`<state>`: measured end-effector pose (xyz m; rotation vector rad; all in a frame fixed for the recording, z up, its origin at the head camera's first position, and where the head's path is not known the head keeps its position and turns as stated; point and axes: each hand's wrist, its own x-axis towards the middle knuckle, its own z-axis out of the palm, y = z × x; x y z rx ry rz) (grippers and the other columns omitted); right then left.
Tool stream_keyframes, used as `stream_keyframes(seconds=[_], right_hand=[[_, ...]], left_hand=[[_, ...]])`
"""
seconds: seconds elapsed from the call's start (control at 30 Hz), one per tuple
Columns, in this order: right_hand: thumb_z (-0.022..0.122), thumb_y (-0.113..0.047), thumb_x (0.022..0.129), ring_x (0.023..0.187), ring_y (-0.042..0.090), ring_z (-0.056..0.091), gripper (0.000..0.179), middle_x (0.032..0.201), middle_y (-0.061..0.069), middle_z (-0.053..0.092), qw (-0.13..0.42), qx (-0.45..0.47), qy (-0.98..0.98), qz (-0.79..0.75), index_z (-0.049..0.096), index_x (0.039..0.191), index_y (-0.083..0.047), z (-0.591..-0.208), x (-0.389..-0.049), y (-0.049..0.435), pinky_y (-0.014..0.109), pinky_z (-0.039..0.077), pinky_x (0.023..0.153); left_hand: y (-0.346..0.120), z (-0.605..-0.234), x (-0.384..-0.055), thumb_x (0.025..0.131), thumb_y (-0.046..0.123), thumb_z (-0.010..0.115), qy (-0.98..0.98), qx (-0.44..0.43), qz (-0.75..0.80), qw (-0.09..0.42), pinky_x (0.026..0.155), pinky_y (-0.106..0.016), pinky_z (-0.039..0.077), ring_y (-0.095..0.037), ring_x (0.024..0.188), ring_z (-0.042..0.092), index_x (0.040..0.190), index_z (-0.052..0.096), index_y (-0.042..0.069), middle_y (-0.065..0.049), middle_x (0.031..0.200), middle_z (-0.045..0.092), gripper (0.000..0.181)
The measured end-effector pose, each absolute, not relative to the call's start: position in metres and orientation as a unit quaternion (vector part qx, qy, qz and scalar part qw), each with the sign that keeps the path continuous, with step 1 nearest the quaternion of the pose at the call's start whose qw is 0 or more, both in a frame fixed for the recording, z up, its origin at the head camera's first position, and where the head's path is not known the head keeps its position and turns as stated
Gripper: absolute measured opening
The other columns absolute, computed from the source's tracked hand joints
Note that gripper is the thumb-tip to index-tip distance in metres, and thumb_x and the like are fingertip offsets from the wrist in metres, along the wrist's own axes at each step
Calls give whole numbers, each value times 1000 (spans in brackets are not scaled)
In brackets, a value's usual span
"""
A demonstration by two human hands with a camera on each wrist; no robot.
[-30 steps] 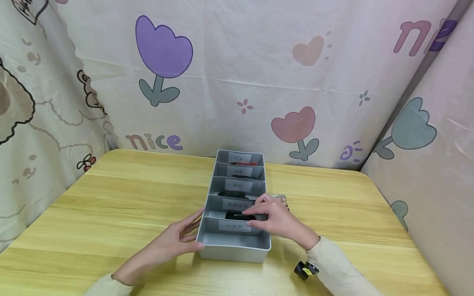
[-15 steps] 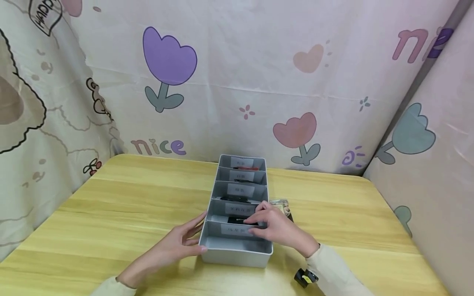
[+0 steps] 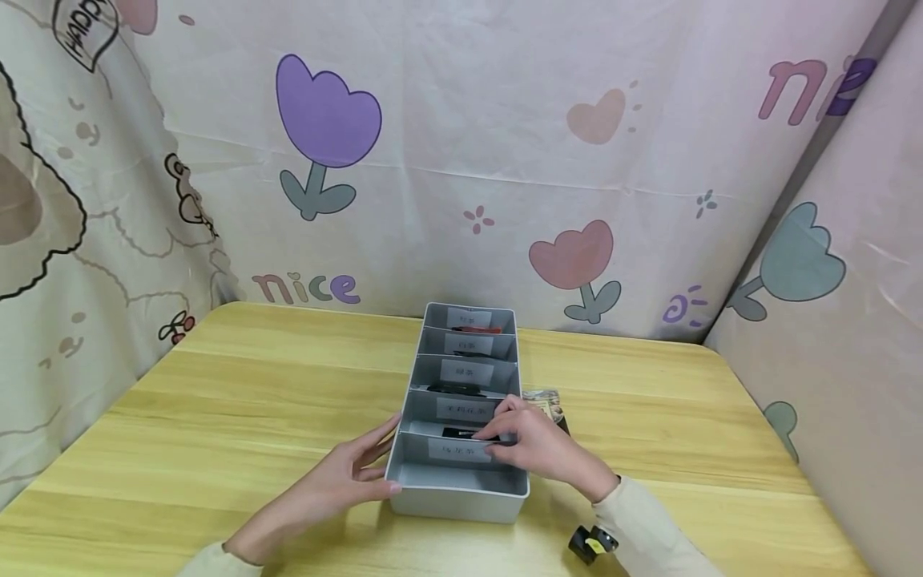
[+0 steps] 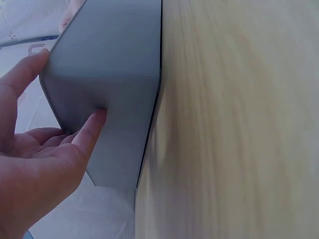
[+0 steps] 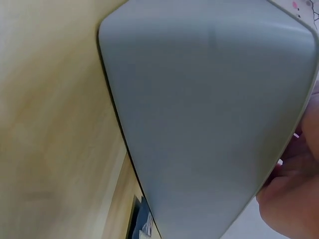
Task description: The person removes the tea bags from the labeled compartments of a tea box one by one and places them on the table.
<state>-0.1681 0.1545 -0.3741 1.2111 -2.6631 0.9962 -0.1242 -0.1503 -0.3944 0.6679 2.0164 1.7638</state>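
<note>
wooden table [image 3: 288, 377], straight-fingered left hand [image 3: 344, 478] against gray box [image 3: 454, 506], right hand [image 3: 532, 438] at black item [image 3: 454, 433], grip unclear

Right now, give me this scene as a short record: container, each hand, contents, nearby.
container: gray box, five compartments, on wooden table
left hand: touching the box's left side near its front corner
right hand: fingertips at black item, second compartment from front; grip unclear
contents: red item in farthest compartment, dark item in middle one
nearby: patterned item right of box, partly hidden
</note>
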Motion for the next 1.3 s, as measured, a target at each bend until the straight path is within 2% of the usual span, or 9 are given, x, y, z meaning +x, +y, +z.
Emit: stream_keyframes(seconds=[0.17, 0.37, 0.67, 0.83, 0.93, 1.03, 1.3], right_hand=[[73, -2, 80, 84, 9, 49, 20, 89, -9, 56, -7, 350, -867, 355, 78, 98, -8, -372, -166, 153, 26, 48, 67], [75, -6, 81, 89, 24, 55, 18, 92, -7, 58, -25, 307, -864, 397, 77, 98, -11, -370, -164, 154, 38, 50, 74], [77, -13, 82, 87, 13, 54, 4, 86, -9, 60, 6, 276, -856, 437, 75, 85, -14, -373, -164, 152, 27, 46, 75], [79, -12, 79, 86, 10, 55, 6, 86, -9, 62, 43, 277, -842, 461, 74, 81, -14, -377, -165, 151, 29, 49, 75], [80, -8, 78, 84, 11, 56, 8, 85, -7, 63, 72, 284, -827, 480, 73, 79, -12, -380, -165, 151, 31, 50, 72], [81, -7, 77, 81, 12, 55, 9, 82, -6, 63, 94, 276, -816, 499, 73, 78, -11, -382, -165, 150, 29, 50, 67], [81, -9, 77, 75, 12, 52, 12, 80, -3, 60, 97, 221, -806, 541, 69, 77, -11, -381, -162, 146, 22, 46, 61]], left_hand=[[-151, -395, -124, 90, 10, 68, 712, 244, 630, 190, 100, -32, 46, -49, 135, 26, 153, 13, -2, -31, 153, 15, 85], [-151, -396, -125, 90, 10, 68, 710, 247, 632, 189, 100, -33, 45, -49, 136, 25, 153, 13, -2, -31, 153, 14, 85], [-151, -397, -125, 90, 9, 68, 707, 252, 634, 185, 101, -33, 44, -48, 136, 23, 153, 14, -3, -30, 154, 12, 84], [-151, -398, -126, 90, 9, 68, 707, 253, 634, 186, 102, -35, 43, -48, 137, 22, 153, 13, -3, -29, 154, 12, 84], [-151, -397, -125, 90, 9, 68, 712, 249, 630, 186, 102, -35, 43, -47, 137, 23, 153, 14, -2, -30, 154, 13, 84], [-151, -396, -124, 90, 10, 68, 712, 242, 631, 192, 100, -34, 46, -49, 136, 25, 153, 13, -2, -31, 154, 14, 84], [-151, -396, -125, 91, 9, 67, 707, 242, 635, 196, 101, -33, 45, -48, 137, 23, 153, 13, -2, -30, 154, 13, 84]])
